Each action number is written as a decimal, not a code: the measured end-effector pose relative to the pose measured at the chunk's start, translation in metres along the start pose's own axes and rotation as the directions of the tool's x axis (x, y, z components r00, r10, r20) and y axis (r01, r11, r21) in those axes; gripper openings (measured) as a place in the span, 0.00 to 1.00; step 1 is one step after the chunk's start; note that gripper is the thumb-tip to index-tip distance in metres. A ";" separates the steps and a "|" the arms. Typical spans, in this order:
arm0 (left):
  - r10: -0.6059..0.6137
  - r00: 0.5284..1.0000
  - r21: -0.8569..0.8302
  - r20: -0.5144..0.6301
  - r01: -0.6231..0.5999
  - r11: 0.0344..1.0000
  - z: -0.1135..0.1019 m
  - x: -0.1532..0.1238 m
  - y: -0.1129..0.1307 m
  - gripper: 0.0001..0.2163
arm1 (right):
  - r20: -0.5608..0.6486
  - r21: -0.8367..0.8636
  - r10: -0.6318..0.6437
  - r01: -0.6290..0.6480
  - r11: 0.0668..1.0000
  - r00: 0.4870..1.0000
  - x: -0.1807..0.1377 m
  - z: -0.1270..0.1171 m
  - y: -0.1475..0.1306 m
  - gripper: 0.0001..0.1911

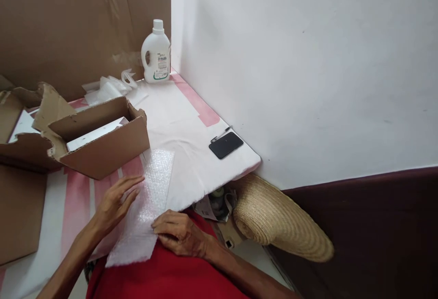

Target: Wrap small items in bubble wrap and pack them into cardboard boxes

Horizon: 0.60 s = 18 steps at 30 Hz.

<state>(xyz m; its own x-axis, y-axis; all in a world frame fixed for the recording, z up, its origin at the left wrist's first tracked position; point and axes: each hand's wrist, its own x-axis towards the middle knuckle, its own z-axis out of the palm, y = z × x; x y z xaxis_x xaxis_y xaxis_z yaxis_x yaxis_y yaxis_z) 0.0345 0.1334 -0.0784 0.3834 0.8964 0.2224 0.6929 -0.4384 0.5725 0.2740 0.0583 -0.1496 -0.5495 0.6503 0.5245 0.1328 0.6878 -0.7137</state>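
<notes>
A sheet of bubble wrap (148, 198) lies on the table's near edge, over a white and pink cloth (181, 121). My left hand (114, 201) rests flat on the sheet's left side with fingers stretched out. My right hand (179, 233) presses down on the sheet's lower right corner, fingers curled and together, just above my red shirt (164, 276).
An open cardboard box (102, 141) holding a white flat item stands left of the sheet. A white bottle (156, 55) and plastic bags (107, 86) sit at the back, a black phone (226, 144) at the right edge. A straw hat (277, 219) lies below the table. Cardboard lines the back wall.
</notes>
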 end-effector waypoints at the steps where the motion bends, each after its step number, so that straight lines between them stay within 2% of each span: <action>1: 0.073 0.997 0.050 -0.002 -0.073 0.996 0.010 0.011 -0.006 0.16 | 0.019 0.000 0.007 -0.007 1.000 1.000 -0.002 0.000 0.000 0.06; 4: 0.225 0.972 0.163 0.074 -0.234 0.958 0.041 0.041 -0.013 0.16 | 0.031 0.006 0.012 -0.012 1.000 0.999 -0.007 0.002 0.002 0.05; 9: 0.271 0.934 0.182 0.231 -0.315 0.931 0.075 0.066 -0.007 0.17 | 0.073 -0.001 0.064 -0.064 0.998 0.995 -0.014 0.005 0.007 0.05; 14: 0.234 0.917 0.211 0.324 -0.312 0.926 0.080 0.079 -0.004 0.18 | 0.030 0.038 0.063 -0.064 0.997 0.998 -0.016 0.007 0.010 0.04; 18: 0.134 0.938 0.284 0.319 -0.230 0.931 0.076 0.109 -0.007 0.26 | 0.025 0.033 0.041 -0.042 0.999 0.999 -0.014 0.006 0.009 0.04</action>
<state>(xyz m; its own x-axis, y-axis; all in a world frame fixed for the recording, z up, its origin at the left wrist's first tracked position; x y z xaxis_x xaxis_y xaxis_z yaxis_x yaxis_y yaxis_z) 0.1179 0.2289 -0.1178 0.6473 0.7614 0.0341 0.7303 -0.6325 0.2581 0.2779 0.0537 -0.1659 -0.5640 0.6697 0.4830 0.1281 0.6488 -0.7501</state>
